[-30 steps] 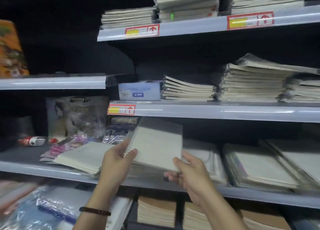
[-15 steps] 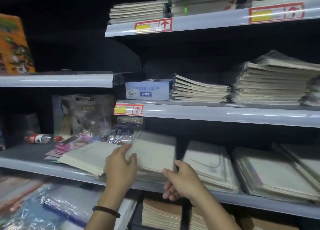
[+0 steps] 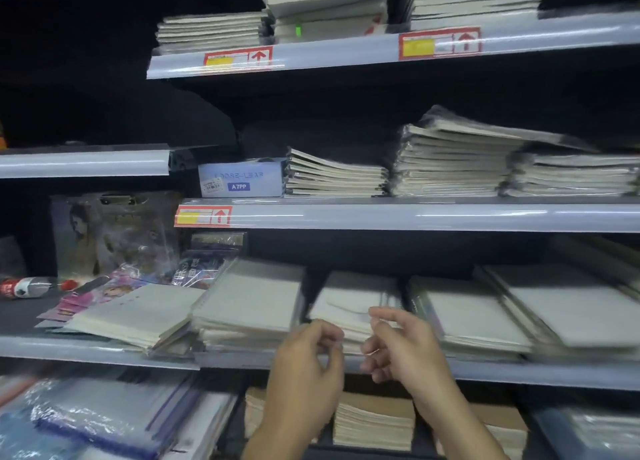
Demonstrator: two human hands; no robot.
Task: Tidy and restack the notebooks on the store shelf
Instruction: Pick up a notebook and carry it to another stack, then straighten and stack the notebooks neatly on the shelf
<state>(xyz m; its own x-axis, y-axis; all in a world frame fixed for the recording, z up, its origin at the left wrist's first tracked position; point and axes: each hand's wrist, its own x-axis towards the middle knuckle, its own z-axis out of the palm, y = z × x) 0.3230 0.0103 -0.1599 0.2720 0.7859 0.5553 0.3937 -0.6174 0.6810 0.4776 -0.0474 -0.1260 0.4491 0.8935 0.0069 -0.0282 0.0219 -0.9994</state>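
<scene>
Though blurred, pale spiral notebook atop stack.

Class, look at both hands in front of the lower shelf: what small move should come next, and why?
Probably reach forward to the notebook stack just behind the hands and square it. Both the left hand and right hand are empty and poised before it, and its top notebooks look skewed.

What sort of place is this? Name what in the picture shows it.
Most likely a stationery shop aisle. Red and yellow price tags sit in the shelf edge strips, wrapped notebook stacks fill the tiers, and a boxed A7PP loose-leaf pack sits among them.
</scene>
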